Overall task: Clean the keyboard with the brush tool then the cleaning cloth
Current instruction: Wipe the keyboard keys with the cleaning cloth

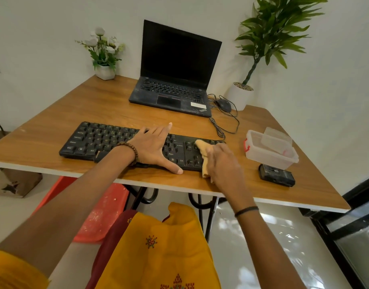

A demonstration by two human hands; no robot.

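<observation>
While the left hand is lying flat with fingers spread across the middle of the black keyboard, the right hand is gripping a yellow cleaning cloth and pressing its bunched end onto the keys at the keyboard's right end. The two hands are sitting apart, the left pinning the keyboard near the front edge of the wooden worktop. Just right of the keyboard, a clear plastic box is standing with a small black device in front of it. Farther back, an open laptop is resting beside a mouse.
</observation>
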